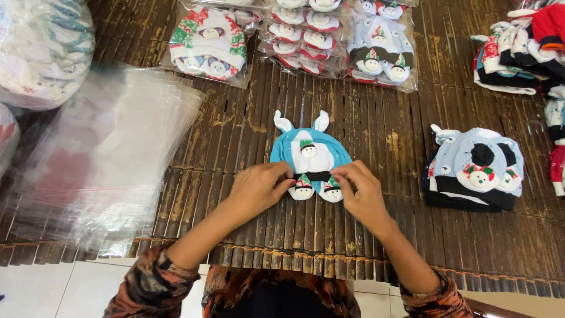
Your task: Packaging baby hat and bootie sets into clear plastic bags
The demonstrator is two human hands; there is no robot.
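Note:
A small turquoise baby hat (311, 153) with two white ears and little snowman figures lies flat on the dark bamboo mat (376, 224). My left hand (262, 185) pinches its lower left edge by the black band. Across from it, my right hand (362, 191) grips the lower right edge beside a snowman. Both thumbs press on the hat's bottom rim.
A loose stack of clear plastic bags (100, 159) lies at the left. Bagged hats (209, 44) are lined up at the back. A pile of grey-blue hats (477, 168) sits to the right, more hats (521, 47) at the far right corner. White floor tiles (47, 288) show below the mat.

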